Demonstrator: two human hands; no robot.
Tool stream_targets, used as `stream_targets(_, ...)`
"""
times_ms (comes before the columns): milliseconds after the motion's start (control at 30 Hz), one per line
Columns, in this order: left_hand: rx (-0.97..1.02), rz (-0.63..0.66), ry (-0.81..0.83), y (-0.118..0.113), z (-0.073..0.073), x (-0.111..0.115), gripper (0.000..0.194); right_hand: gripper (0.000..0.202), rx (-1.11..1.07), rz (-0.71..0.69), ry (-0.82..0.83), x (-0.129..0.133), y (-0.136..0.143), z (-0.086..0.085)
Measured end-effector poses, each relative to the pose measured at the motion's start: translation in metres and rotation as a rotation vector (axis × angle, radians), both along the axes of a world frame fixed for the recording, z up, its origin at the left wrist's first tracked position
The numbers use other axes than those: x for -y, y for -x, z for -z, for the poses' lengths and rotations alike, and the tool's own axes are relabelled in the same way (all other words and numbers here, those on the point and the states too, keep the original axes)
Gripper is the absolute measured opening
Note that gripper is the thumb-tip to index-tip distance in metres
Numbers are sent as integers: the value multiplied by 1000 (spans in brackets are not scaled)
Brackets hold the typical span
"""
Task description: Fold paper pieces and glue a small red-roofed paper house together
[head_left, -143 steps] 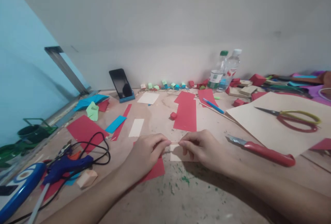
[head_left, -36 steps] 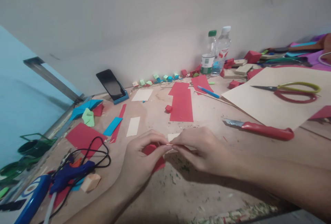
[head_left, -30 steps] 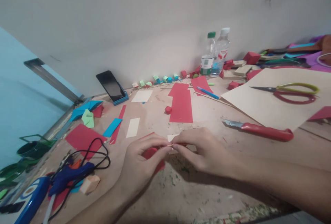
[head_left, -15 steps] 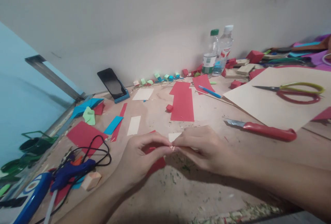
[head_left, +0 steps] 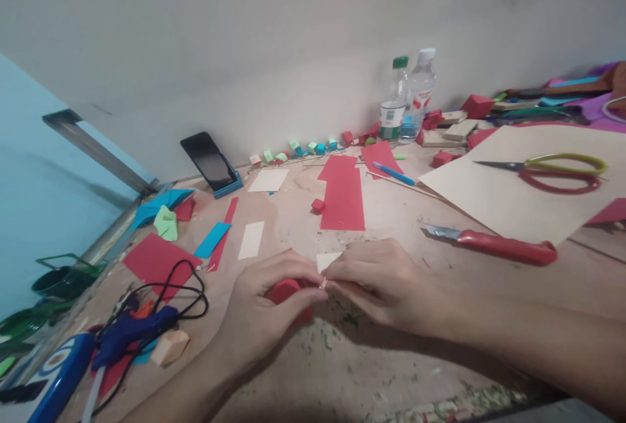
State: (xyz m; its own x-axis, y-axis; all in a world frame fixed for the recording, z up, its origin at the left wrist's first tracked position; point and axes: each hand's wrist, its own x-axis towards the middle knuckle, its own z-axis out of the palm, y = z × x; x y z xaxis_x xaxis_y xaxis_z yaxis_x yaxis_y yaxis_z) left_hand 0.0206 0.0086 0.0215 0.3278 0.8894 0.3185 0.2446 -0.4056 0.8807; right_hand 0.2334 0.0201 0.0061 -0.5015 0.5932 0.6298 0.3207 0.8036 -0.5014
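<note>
Between my two hands, at the fingertips, is a tiny pale piece of folded paper point(head_left: 323, 283), mostly covered by the fingers. My left hand point(head_left: 267, 299) pinches it from the left with thumb and forefinger. From the right, my right hand point(head_left: 379, 279) pinches the same piece, its fingers curled together. Red paper point(head_left: 286, 291) lies on the table under my left hand, seen through the gap between thumb and finger. Just behind the fingertips lies a small cream paper piece point(head_left: 327, 259). Farther back are a red paper sheet point(head_left: 343, 198) and a tiny red paper cube point(head_left: 317, 206).
Right of my hands lie a red-handled knife point(head_left: 506, 248) and scissors point(head_left: 562, 169) on cream paper point(head_left: 469, 191). To the left sit a blue glue gun point(head_left: 130, 332) with a looped black cord and a peach paper box point(head_left: 169, 347). A phone point(head_left: 209, 161) and two bottles point(head_left: 392, 110) stand behind.
The fingertips have shifted slightly around the tiny piece, and the left thumb sits a little lower. The whole view has drifted slightly; the table items stay put.
</note>
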Motion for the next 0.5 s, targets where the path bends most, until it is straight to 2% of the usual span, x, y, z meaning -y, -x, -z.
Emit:
stream_targets(200,67,-16,115,-2,6,-1,15,18,11,-19,5,-1,-1,-1)
stream_targets(333,66,-41,85,-1,6,-2,18,18,-13,-33,78,2,0,0)
stream_targets(500,83,-37,65,-1,4,-1,17,15,-26,27,61,5,0,-1)
